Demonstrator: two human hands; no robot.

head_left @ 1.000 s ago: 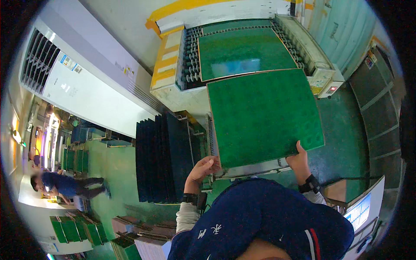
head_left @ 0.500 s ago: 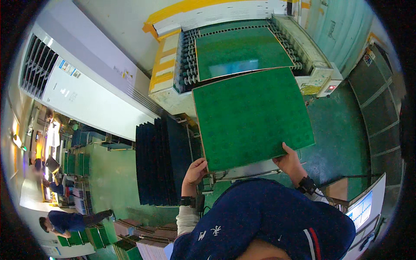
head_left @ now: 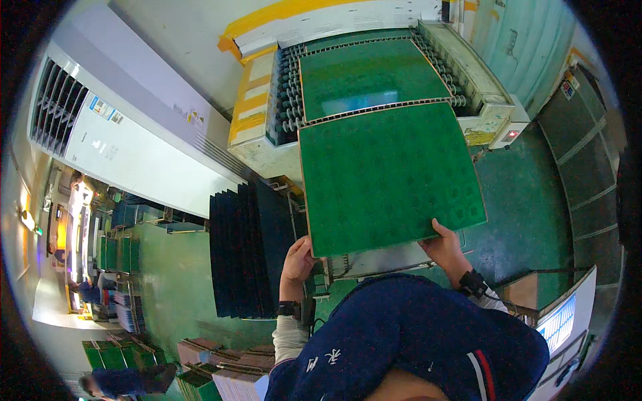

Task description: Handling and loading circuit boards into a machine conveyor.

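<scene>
Between my hands is a large green panel, which looks like a circuit board panel, with rows of faint darker patches. My left hand pinches its near left corner. My right hand grips the near edge right of the middle, thumb on top and fingers hidden beneath. The panel's far edge lies at the mouth of a roller conveyor. Just beyond it, a second glossy green panel rests on the rollers; a strip of rollers shows between the two.
Dark panels stand upright in a rack to the left, beside a tall white air conditioner. A screen is at lower right, and a grey mesh panel stands at far right. Another person is at lower left.
The panel in my hands has shifted slightly left and its far edge now lines up with the conveyor rollers. My left hand has risen a little. The person at lower left has moved downward.
</scene>
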